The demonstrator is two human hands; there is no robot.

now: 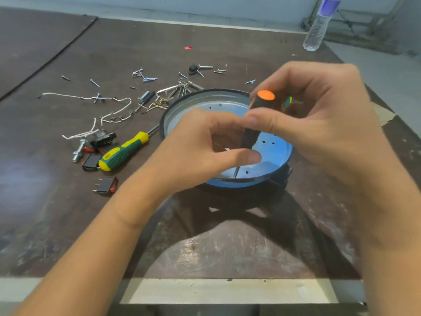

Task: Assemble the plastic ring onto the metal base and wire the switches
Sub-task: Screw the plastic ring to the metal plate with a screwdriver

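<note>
A round metal base (189,103) with a dark plastic ring around its rim sits on the table; its inner face looks blue-white with small holes. My right hand (319,124) grips a black screwdriver with an orange cap (264,98), held upright with its shaft (236,172) down inside the base near the front rim. My left hand (205,151) pinches the lower part of that screwdriver's handle between thumb and fingers. Several black rocker switches (106,184) with red ends lie at the left, and white wires (114,115) trail beside them.
A green and yellow screwdriver (124,151) lies left of the base. Loose screws (145,77), bolts and a set of hex keys (180,87) are scattered behind. A water bottle (319,26) stands at the far right corner. The table's front edge runs just below my forearms.
</note>
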